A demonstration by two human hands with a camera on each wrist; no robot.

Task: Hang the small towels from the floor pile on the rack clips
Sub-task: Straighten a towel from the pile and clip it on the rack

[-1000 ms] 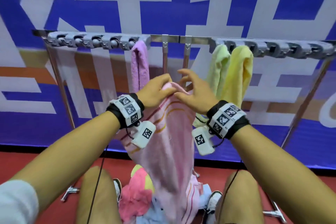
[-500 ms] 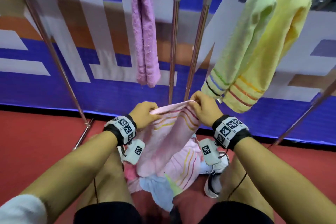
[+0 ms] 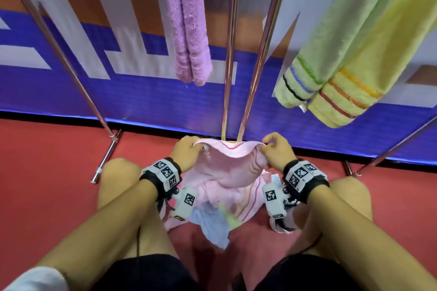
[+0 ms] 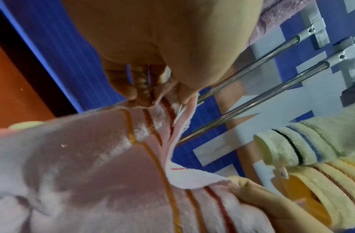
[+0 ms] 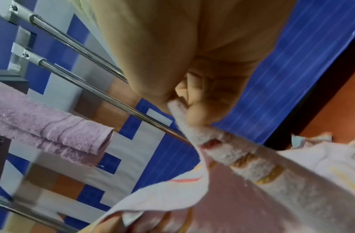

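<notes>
A pale pink towel [image 3: 222, 170] with red and yellow stripes is stretched between both hands low over the floor pile [image 3: 212, 215]. My left hand [image 3: 186, 152] pinches its left corner, seen close in the left wrist view as the towel [image 4: 112, 173] under my left hand [image 4: 152, 96]. My right hand [image 3: 275, 149] pinches the right corner; the right wrist view shows the folded edge of the towel [image 5: 222, 151] between thumb and fingers of my right hand [image 5: 190, 110]. A purple towel [image 3: 186, 30], a green one [image 3: 316, 54] and a yellow one [image 3: 369, 73] hang from the rack above. The clips are out of view.
Two chrome rack posts [image 3: 238, 54] stand straight ahead, with slanted legs at left [image 3: 59, 54] and right [image 3: 390, 151]. My bare knees [image 3: 118, 179] flank the pile on the red floor [image 3: 47, 172]. A blue and white banner [image 3: 118, 73] backs the rack.
The hands came down from rack height to just above the pile and spread apart, stretching the pink towel's edge. The view tilted down, so the clip bar left the frame.
</notes>
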